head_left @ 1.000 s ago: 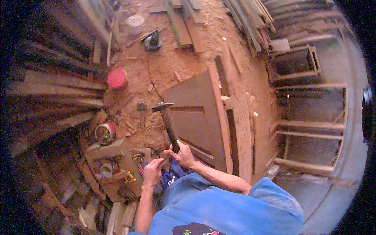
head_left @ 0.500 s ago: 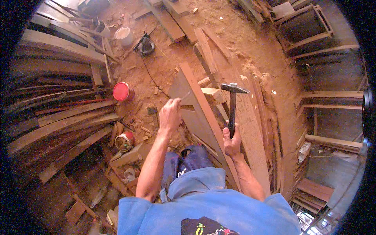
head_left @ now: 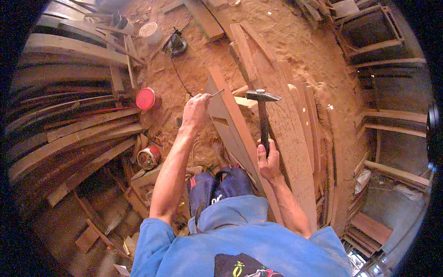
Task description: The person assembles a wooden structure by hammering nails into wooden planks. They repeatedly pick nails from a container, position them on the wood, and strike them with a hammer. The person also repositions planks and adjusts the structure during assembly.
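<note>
Wooden panel (head_left: pixel 230 120) at frame centre: left hand (head_left: pixel 196 111) pinches a nail (head_left: pixel 217 93), right hand (head_left: pixel 269 159) grips the hammer (head_left: pixel 263 115); a skewed blow could strike fingers

I see no screens or signs; a red-lidded round tin (head_left: pixel 148 98) and an open can (head_left: pixel 148 157) sit on the sawdust floor.

A black-handled hammer (head_left: pixel 263 115) stands head-up over the plank; a thin nail (head_left: pixel 217 93) angles beside it.
</note>
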A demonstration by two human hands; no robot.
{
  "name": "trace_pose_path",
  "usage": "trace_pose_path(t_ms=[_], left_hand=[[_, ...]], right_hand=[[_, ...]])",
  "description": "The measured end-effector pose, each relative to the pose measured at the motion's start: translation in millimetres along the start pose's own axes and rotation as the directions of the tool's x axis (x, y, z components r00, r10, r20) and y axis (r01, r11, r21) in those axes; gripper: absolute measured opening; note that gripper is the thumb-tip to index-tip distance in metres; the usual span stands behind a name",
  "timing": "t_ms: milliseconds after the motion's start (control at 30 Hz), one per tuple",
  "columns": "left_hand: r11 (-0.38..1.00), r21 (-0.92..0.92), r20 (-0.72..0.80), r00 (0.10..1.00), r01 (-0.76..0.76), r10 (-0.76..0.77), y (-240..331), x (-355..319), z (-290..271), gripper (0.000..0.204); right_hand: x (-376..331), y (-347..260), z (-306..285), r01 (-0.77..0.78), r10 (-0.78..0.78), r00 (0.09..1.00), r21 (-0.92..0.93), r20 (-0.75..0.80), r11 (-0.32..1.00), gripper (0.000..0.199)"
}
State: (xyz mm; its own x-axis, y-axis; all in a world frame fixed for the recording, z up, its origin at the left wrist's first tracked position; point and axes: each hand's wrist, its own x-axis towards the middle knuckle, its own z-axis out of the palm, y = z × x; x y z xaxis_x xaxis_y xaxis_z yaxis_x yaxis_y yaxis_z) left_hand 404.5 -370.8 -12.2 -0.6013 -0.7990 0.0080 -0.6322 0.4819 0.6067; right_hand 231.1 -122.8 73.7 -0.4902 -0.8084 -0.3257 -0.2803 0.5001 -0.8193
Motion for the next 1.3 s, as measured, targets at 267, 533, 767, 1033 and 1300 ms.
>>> trace_pose_path(t_ms=[267,533,767,1033,1300], left_hand=[[1.0,-0.024,-0.001,1.0,-0.021,0.021,2,4,-9,0.016],[0.997,0.046,-0.013,0.998,-0.063,0.063,-1,8,-13,0.02],[0.997,0.06,-0.009,0.998,-0.056,0.057,-4,8,-11,0.021],[0.994,0.107,0.03,0.999,-0.037,0.034,-4,7,-10,0.019],[0.997,-0.066,-0.054,0.998,-0.026,0.023,-5,5,-17,0.015]], right_hand=[[35,-1,9,0.186,-0.186,0.983,-0.128,0.011,0.974,0.034],[70,13,23,0.356,-0.365,0.931,-0.31,0.032,0.882,0.039],[72,-19,14,0.378,-0.394,0.919,-0.307,0.013,0.873,0.038],[79,-9,15,0.265,-0.267,0.961,-0.486,0.066,0.833,0.031],[62,1,-2,0.259,-0.292,0.954,-0.297,-0.069,0.919,0.04]])
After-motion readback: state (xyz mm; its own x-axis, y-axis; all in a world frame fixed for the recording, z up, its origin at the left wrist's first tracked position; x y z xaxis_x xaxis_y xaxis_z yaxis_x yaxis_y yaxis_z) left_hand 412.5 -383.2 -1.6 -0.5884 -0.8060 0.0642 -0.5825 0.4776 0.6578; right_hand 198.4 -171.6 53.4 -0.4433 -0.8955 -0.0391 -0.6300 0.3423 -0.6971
